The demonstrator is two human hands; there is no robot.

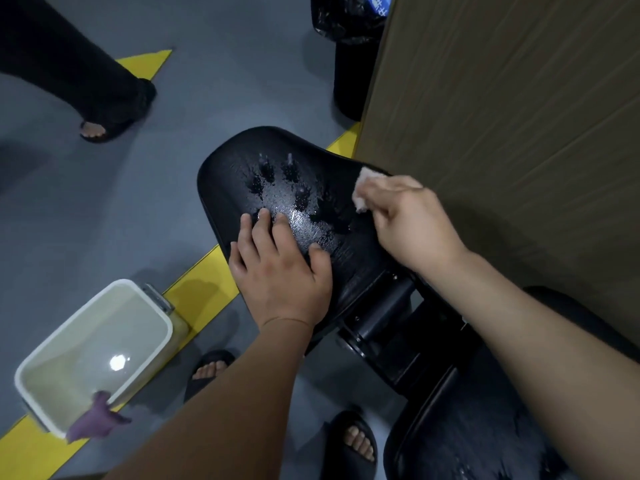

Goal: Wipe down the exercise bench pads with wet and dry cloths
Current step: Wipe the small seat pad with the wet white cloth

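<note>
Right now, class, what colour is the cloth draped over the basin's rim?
The cloth is purple; head view.

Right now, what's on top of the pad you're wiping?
The bench pad carries water beads and wet streaks. The left hand lies flat on its near side; the right hand grips a white cloth at its right edge. The pad under both hands is hidden.

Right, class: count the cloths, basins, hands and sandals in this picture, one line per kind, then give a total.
Cloths: 2, white cloth, purple cloth
Basins: 1, basin
Hands: 2, left hand, right hand
Sandals: 3, far sandal, left-foot sandal, right-foot sandal
Total: 8
</note>
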